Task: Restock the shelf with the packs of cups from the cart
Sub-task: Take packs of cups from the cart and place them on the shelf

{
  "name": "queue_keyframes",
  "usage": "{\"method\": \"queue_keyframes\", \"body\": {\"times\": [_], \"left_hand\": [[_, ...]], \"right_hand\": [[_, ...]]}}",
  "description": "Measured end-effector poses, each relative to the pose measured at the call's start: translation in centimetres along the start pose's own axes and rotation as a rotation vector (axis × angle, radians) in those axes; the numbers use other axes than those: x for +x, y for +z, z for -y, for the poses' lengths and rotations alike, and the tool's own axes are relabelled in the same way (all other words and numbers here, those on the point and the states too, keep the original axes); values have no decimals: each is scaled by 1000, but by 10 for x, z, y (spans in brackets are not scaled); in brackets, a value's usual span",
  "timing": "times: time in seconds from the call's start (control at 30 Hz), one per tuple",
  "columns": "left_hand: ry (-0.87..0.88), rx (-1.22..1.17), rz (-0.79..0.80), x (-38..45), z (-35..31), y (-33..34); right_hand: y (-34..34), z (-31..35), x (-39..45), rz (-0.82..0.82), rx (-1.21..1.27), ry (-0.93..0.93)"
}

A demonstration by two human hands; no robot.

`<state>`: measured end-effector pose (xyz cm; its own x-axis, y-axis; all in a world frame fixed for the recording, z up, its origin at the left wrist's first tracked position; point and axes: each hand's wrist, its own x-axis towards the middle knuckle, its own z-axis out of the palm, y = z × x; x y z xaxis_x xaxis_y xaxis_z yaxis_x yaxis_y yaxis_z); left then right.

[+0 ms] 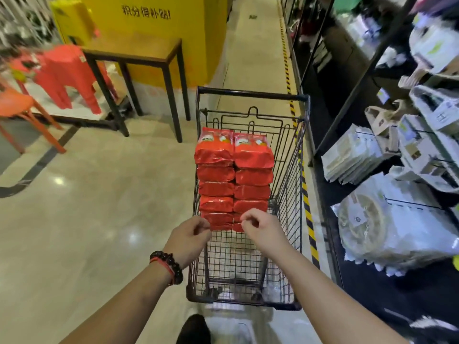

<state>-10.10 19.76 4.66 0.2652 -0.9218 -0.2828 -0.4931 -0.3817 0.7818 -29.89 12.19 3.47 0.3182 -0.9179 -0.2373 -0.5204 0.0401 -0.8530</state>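
The shiny red plastic packs of cups (234, 180) sat stacked in two columns inside the black wire shopping cart (288, 194). My left hand (190, 235) and right hand (260, 225) hovered over them (fingers loosely curled, holding nothing), beside the black shelf (352, 194).

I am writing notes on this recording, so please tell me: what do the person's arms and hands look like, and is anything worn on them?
Both forearms are bare, with no sleeves in view and no gloves. The left hand has two bands at the wrist: a bracelet of dark round beads and, just behind it, a thin red cord. The right hand and its wrist carry nothing: no watch, ring or band is visible.
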Motion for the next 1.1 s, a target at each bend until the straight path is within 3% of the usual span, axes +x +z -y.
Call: {"method": "queue_keyframes", "body": {"times": [0.43,0.7,0.8,0.97,1.1], "left_hand": [[129,-116,108,117,-3,-48],[64,-146,117,162,-17,-42],[34,-147,111,179,-21,-36],[-24,-201,74,203,-27,-19],[-85,-215,61,215,-28,-6]], "right_hand": [[1,31,85,-223,-79,108],[-35,36,162,-181,-297,68],[-47,33,200,-250,-247,83],[-70,9,274,-455,-83,292],[-76,-22,323,-296,-17,543]]}}
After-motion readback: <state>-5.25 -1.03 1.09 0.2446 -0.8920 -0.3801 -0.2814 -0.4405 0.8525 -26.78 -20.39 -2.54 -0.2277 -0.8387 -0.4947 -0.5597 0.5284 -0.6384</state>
